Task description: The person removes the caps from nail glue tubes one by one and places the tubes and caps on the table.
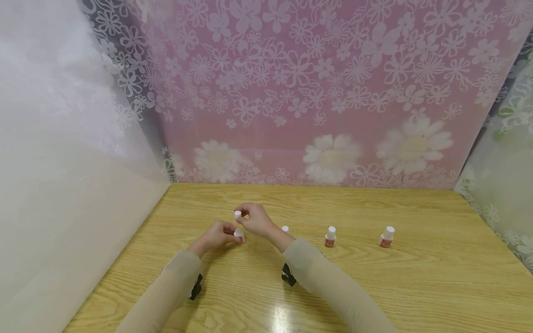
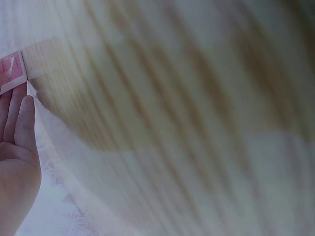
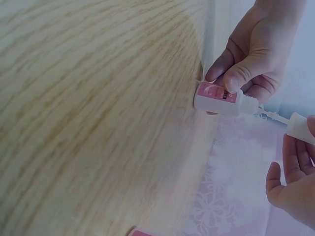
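My left hand (image 1: 216, 235) pinches a small white bottle (image 1: 239, 236) with a pink-red label, standing upright at the table surface. My right hand (image 1: 257, 220) holds its white cap (image 1: 238, 215) just above the neck. In the right wrist view a thin white applicator stem (image 3: 274, 116) runs from the cap (image 3: 299, 128) to the mouth of the bottle (image 3: 216, 100); its tip is at or inside the neck, I cannot tell which. The left wrist view catches only part of the left hand (image 2: 19, 147) and the labelled bottle (image 2: 14, 73) at the edge.
To the right, two capped bottles of the same kind, a middle one (image 1: 330, 237) and a far one (image 1: 386, 237), stand on the wood-grain table (image 1: 354, 286). Another white-capped bottle (image 1: 285, 229) is partly hidden behind the right forearm. A floral sheet (image 1: 266, 115) rises behind the table.
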The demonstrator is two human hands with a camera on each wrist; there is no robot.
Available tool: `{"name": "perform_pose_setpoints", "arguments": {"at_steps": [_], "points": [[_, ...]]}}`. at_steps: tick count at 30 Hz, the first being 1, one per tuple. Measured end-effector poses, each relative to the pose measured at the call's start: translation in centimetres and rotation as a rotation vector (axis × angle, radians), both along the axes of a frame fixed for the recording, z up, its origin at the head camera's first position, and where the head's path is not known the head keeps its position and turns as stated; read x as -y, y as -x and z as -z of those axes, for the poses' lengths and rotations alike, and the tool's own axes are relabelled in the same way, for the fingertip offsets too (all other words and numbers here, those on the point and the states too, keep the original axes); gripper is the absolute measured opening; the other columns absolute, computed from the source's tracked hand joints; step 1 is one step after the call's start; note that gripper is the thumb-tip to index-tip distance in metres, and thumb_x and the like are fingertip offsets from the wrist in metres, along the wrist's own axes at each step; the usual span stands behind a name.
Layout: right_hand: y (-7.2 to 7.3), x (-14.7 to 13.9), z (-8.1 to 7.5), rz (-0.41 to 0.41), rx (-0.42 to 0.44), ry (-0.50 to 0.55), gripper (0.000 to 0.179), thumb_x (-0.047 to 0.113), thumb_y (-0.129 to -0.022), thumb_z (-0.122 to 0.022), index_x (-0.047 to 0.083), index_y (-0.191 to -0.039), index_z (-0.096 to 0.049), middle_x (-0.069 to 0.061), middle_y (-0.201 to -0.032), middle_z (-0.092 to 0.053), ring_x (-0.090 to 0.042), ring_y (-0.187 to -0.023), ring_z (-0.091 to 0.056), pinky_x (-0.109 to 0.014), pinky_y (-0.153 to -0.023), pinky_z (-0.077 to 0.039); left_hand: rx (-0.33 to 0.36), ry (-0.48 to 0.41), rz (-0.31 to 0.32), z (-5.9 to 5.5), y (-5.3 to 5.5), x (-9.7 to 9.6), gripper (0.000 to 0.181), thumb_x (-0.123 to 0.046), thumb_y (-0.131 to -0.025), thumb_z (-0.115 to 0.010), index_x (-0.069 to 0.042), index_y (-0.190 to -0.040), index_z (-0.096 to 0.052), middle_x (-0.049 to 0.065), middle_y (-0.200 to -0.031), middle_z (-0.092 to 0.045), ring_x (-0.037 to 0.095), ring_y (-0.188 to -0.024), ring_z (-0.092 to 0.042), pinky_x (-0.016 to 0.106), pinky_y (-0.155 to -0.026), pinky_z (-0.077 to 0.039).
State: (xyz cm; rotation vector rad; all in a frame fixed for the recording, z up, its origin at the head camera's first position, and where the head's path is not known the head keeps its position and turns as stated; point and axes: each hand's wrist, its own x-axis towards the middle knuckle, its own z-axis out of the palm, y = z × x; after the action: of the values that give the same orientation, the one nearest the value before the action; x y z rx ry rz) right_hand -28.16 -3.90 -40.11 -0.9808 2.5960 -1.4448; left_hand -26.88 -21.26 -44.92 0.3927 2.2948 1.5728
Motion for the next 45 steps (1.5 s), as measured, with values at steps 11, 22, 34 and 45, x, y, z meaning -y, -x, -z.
{"name": "perform_pose_setpoints", "arguments": {"at_steps": [11, 22, 34, 45], "points": [[-0.02, -0.10, 0.14, 0.003, -0.011, -0.010, 0.022, 0.008, -0.085, -0.058, 0.002, -0.106, -0.061, -0.006, -0.098, -0.061, -0.016, -0.088, -0.055, -0.026, -0.071, -0.045, -0.008, 0.005, 0.012, -0.11, -0.05, 0.09, 0.017, -0.007, -0.080, -0.064, 0.003, -0.093, -0.064, 0.012, -0.086, -0.066, 0.023, -0.083, -0.062, 0.035, -0.080, -0.045], [-0.06, -0.23, -0.02, 0.000, -0.013, 0.008, 0.021, 0.007, -0.085, -0.059, 0.000, -0.105, -0.061, -0.007, -0.096, -0.061, -0.017, -0.087, -0.056, -0.026, -0.069, -0.045, -0.007, 0.031, -0.001, -0.15, -0.02, 0.01, 0.018, -0.007, -0.081, -0.063, 0.004, -0.094, -0.063, 0.012, -0.086, -0.066, 0.022, -0.083, -0.062, 0.034, -0.080, -0.045], [-0.23, -0.13, -0.30, 0.009, 0.008, 0.009, 0.020, 0.008, -0.085, -0.059, 0.003, -0.104, -0.061, -0.005, -0.093, -0.061, -0.017, -0.087, -0.055, -0.026, -0.068, -0.045, -0.018, 0.037, -0.005, -0.18, -0.10, 0.11, 0.017, -0.006, -0.081, -0.063, 0.004, -0.094, -0.063, 0.011, -0.086, -0.066, 0.022, -0.083, -0.062, 0.035, -0.079, -0.045], [-0.20, 0.24, -0.03, -0.012, 0.019, 0.022, 0.017, 0.008, -0.085, -0.059, 0.004, -0.101, -0.062, -0.002, -0.090, -0.061, -0.015, -0.086, -0.056, -0.027, -0.070, -0.045, -0.012, 0.012, 0.017, -0.23, -0.11, 0.06, 0.016, -0.004, -0.082, -0.061, 0.007, -0.094, -0.064, 0.014, -0.087, -0.065, 0.025, -0.084, -0.061, 0.036, -0.080, -0.045]]}}
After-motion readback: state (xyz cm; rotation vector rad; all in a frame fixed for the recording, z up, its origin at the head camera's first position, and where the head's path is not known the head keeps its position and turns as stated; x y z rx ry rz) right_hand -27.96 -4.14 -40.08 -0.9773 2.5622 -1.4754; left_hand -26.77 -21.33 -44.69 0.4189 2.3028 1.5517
